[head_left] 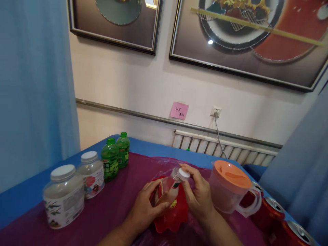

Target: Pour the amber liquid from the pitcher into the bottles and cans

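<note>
My left hand (pixel 148 205) is wrapped round the body of a clear bottle (pixel 170 186) with a red label, tilted with its mouth up and to the right. At that mouth, my right hand (pixel 198 191) pinches a white cap (pixel 183 173) between thumb and fingers. Whether the cap is seated on the neck or just apart from it, I cannot tell. Beneath both hands lies a red scalloped tray (pixel 182 212), partly hidden by them and the bottle. A clear pitcher (pixel 222 191) with an orange lid stands just right of my right hand.
On the left stand two clear jars (pixel 64 196) with white lids and two green bottles (pixel 110 160). Several red cans (pixel 270 213) line the right edge. A purple sheet (pixel 115 191) covers the blue table (pixel 146 147). Behind are a radiator (pixel 200 143) and a plugged-in cable (pixel 218 133).
</note>
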{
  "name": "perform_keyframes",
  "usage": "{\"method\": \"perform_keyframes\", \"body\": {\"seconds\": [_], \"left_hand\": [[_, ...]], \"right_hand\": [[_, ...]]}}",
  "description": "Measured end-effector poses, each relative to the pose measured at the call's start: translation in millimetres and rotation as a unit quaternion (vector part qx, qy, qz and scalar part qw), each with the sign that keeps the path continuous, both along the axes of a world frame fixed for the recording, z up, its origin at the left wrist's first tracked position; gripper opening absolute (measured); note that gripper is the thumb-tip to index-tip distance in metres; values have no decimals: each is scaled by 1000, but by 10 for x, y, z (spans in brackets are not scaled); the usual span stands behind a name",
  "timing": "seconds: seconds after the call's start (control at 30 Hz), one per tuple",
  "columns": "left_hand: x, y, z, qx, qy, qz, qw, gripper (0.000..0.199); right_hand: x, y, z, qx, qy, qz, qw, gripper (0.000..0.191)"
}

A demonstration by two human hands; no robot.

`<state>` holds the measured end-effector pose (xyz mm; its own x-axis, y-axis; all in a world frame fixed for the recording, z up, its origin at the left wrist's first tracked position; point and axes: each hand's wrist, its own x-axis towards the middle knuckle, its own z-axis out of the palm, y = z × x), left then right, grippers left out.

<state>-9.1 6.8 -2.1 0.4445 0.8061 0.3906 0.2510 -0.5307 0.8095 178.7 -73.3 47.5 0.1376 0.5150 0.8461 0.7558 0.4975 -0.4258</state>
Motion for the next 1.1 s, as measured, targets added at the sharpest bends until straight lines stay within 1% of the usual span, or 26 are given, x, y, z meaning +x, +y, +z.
{"method": "perform_keyframes", "body": {"seconds": [0.1, 0.17, 0.2, 0.37, 0.5, 0.67, 0.83, 0.93, 1.1], "left_hand": [[1, -7, -15, 1, 1, 7, 1000, 65], [5, -20, -16, 1, 1, 1, 1000, 64], [7, -29, -10, 0, 0, -4, 1000, 64], [6, -69, 55, -3, -6, -33, 999, 63], [-2, -72, 76, -2, -8, -31, 999, 61], [2, -46, 23, 3, 1, -27, 1000, 61], [17, -33, -13, 15, 5, -24, 1000, 59], [21, -36, -30, 25, 7, -21, 999, 57], [23, -42, -65, 25, 4, -24, 999, 62]], "right_hand": [[62, 54, -35, 36, 24, -40, 998, 26], [93, 79, -29, 43, 36, -62, 997, 26], [102, 84, -19, 39, 35, -61, 997, 26], [94, 32, 46, -9, 13, 7, 1000, 32], [107, -13, 59, -37, 13, 38, 999, 41], [104, -45, 66, -90, 19, 51, 994, 51], [78, -83, 67, -118, -9, 62, 991, 52], [86, -78, 64, -123, -5, 63, 990, 47], [105, -76, 97, -89, 16, 64, 994, 42]]}}
